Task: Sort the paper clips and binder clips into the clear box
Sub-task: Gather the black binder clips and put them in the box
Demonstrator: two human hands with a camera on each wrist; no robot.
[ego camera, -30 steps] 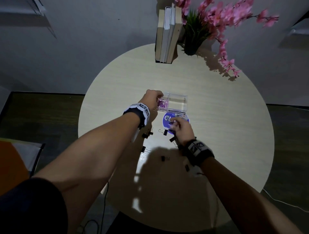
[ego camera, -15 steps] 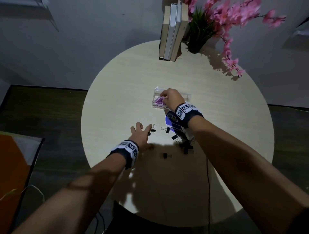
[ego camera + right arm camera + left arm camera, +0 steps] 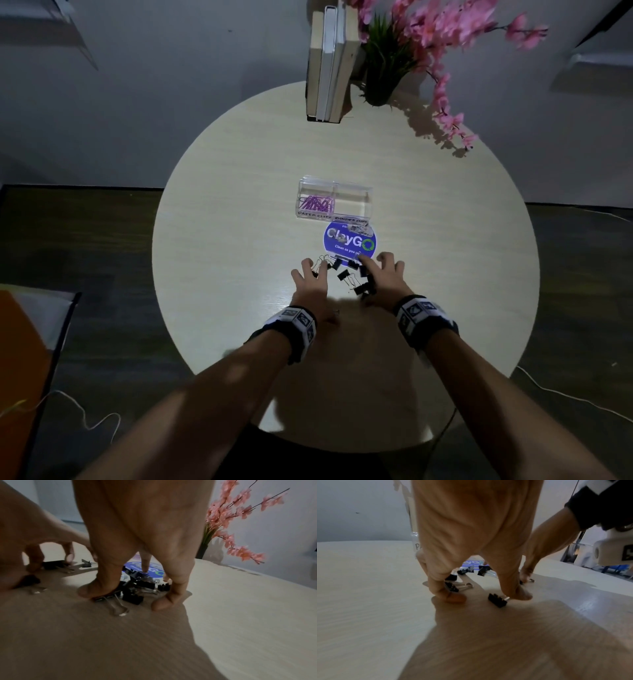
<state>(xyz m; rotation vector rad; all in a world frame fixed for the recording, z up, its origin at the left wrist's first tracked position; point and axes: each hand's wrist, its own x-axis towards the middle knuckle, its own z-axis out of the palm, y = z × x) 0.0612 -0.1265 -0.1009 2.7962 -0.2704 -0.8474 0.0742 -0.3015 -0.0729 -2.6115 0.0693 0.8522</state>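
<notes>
Binder clips point(image 3: 354, 279) lie between left hand point(image 3: 310, 286) and right hand point(image 3: 385, 279)

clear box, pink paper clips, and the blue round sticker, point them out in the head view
clear box point(image 3: 352, 197), head view, floor of its right compartment
pink paper clips point(image 3: 317, 204), head view, middle of the pile
blue round sticker point(image 3: 349, 243), head view, centre of its printed face

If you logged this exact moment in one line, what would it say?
phase: gathering | left hand: spread over binder clips | right hand: same | clear box: purple paper clips inside
</notes>
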